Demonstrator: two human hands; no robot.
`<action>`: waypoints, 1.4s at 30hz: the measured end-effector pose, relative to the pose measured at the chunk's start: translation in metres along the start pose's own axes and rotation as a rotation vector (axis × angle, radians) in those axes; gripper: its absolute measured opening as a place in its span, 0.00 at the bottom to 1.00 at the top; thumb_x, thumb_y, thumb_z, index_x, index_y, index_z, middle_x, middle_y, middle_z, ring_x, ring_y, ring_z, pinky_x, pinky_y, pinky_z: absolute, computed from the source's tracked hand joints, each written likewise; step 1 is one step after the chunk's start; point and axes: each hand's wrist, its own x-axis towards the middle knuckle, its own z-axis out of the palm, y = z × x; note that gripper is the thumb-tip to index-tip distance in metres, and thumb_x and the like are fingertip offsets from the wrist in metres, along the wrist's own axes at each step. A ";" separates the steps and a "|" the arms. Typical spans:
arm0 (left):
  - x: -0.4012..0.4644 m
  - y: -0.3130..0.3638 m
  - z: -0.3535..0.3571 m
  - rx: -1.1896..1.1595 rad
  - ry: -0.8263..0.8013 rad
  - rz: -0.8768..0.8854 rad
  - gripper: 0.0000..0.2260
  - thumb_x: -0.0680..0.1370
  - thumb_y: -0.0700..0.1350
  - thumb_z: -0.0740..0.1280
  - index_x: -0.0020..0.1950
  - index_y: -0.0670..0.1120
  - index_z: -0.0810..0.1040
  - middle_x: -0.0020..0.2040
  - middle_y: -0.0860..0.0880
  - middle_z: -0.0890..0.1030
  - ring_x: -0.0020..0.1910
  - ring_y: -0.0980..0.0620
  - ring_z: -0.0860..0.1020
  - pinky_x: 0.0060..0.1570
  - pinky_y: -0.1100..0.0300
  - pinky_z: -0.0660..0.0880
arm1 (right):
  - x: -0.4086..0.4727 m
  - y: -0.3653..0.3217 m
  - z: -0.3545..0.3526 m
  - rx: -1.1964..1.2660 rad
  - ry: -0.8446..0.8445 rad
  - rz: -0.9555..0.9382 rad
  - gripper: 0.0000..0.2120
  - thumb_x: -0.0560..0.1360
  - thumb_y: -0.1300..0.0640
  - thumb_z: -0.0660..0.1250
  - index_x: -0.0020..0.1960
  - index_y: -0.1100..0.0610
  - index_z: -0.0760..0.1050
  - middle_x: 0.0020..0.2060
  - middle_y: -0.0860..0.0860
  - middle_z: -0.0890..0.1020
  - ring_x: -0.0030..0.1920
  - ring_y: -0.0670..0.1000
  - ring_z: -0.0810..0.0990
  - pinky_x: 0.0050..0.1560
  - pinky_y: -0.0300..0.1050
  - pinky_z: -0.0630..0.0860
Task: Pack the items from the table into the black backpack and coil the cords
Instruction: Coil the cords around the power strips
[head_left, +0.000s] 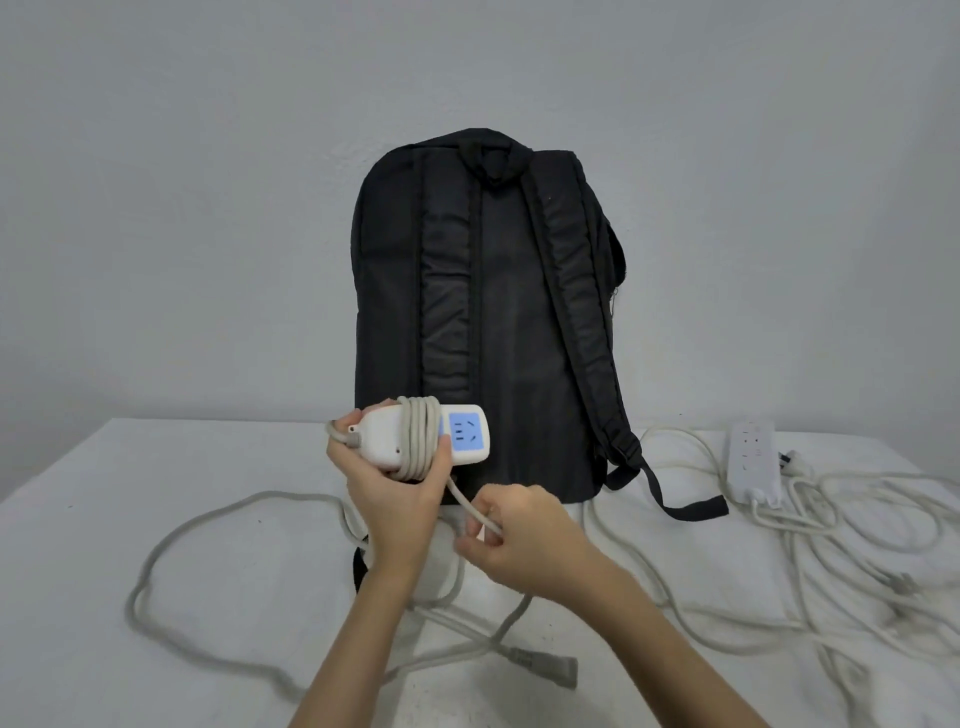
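The black backpack (493, 322) stands upright at the back of the table, straps facing me. My left hand (395, 499) grips a white power strip (467, 434) with a blue socket face, held in front of the backpack's base. Several turns of its grey-white cord (415, 439) are wrapped around the strip's middle. My right hand (514, 540) pinches the free stretch of that cord just below the strip. The rest of the cord (171, 545) loops loosely over the table to the left and ends in a plug (545, 665) near the front.
A second white power strip (753, 462) lies at the right by the backpack's strap end (696, 509), with its cord (857, 561) tangled in loose loops across the right side of the white table (104, 649). A grey wall stands behind.
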 end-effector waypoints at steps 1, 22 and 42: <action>0.001 0.000 -0.001 0.001 -0.003 0.021 0.30 0.65 0.42 0.76 0.57 0.58 0.61 0.57 0.60 0.73 0.57 0.56 0.77 0.53 0.61 0.76 | -0.001 0.001 -0.004 0.087 -0.113 0.060 0.10 0.72 0.53 0.69 0.38 0.52 0.68 0.27 0.45 0.74 0.25 0.42 0.74 0.29 0.30 0.68; 0.011 0.002 -0.011 0.119 -0.217 0.125 0.33 0.62 0.52 0.79 0.57 0.62 0.60 0.60 0.48 0.73 0.58 0.55 0.75 0.54 0.63 0.75 | -0.012 0.021 -0.056 -0.401 0.464 -0.430 0.19 0.80 0.45 0.50 0.41 0.51 0.76 0.31 0.44 0.75 0.29 0.46 0.69 0.39 0.47 0.57; 0.017 0.017 -0.014 0.280 -0.042 -0.029 0.43 0.58 0.47 0.82 0.65 0.47 0.61 0.59 0.50 0.73 0.52 0.52 0.77 0.51 0.56 0.76 | 0.000 0.016 -0.062 -0.378 0.542 -0.376 0.11 0.68 0.59 0.68 0.50 0.50 0.78 0.35 0.41 0.69 0.30 0.43 0.64 0.41 0.44 0.64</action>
